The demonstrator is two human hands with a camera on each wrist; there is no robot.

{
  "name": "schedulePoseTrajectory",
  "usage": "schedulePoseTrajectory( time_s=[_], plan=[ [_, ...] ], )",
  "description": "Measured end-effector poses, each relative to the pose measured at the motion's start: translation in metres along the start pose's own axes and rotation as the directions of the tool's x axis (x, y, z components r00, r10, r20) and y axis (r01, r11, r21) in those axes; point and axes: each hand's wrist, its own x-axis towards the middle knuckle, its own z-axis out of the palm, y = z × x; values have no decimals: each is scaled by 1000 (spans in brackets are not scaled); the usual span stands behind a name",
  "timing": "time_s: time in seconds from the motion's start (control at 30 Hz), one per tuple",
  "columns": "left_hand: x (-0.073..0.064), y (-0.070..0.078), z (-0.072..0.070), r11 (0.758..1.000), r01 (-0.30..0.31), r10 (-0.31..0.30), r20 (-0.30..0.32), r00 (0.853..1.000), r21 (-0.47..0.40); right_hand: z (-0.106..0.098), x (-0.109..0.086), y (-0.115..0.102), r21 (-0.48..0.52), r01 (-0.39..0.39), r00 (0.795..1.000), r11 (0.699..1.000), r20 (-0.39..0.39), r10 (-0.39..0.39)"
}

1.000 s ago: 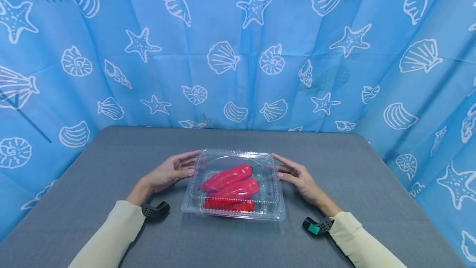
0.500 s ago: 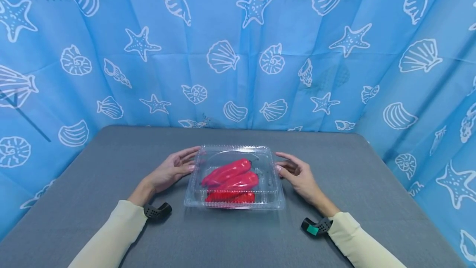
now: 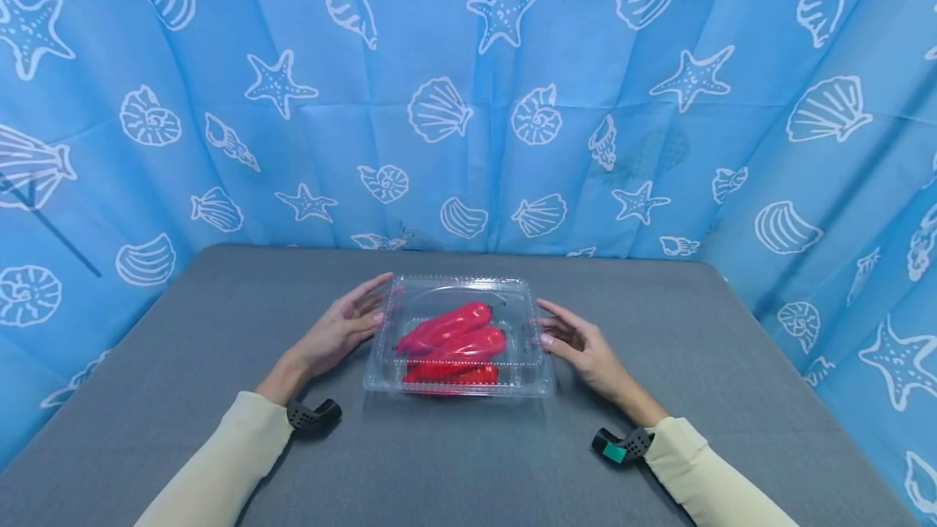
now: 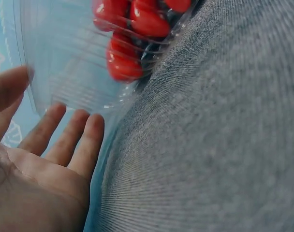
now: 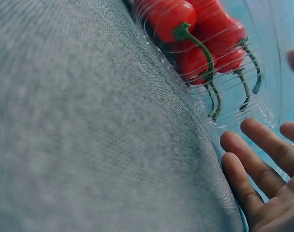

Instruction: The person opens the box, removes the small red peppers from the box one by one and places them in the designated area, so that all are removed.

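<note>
"Clear plastic forms the container (image 3: 523,348)," notes the trainee. "Where does it stand, and what does it hold?"

"It sits on the grey table (image 3: 461,462) between the left hand (image 3: 333,340) and the right hand (image 3: 588,352), its lid (image 3: 424,298) over several red peppers (image 3: 455,344)," the technician answers. "Green stems (image 5: 204,50) point toward the right hand."

"State of the fingers?"

"Left fingers: extended and spread at one end wall. Right fingers: loosely extended at the opposite end — neither hand curls round anything. Firm contact on the right cannot be told."

"Handling characteristics?"

"Probably light. The thin walls look likely to flex or dent under a hard squeeze, and the smooth surface may slip. The peppers may shift if it tilts. Recommended hold: both short ends, low, near the rim (image 3: 523,389) — one hand per end, even pressure, level. Avoid lifting by the lid alone; it may come loose."
</note>
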Motion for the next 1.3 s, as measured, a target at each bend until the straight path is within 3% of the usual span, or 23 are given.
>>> schedulePoseTrajectory(
  time_s=[0.33,0.53,0.7,0.8,1.03,1.3],
  plan=[
    [2,-1,4,999,41,-40,-31,999,35,3,0,-2,-25,-51,998,998,-36,50],
    [1,-1,5,999,36,-35,-43,998,37,5,1,0,-76,20,993,997,-114,-29],
    [2,-2,4,999,25,-23,-54,998,48,5,-1,2,-121,90,986,989,-126,-105],
    [2,-3,4,998,25,-21,-67,998,63,4,-2,2,-107,127,987,986,-90,-137],
    [2,-3,4,997,24,-17,-92,996,70,5,-3,1,-118,142,985,983,115,-129],
    [3,-2,3,998,23,-17,-96,995,66,6,-2,1,-172,128,987,977,122,-108]
  ],
)
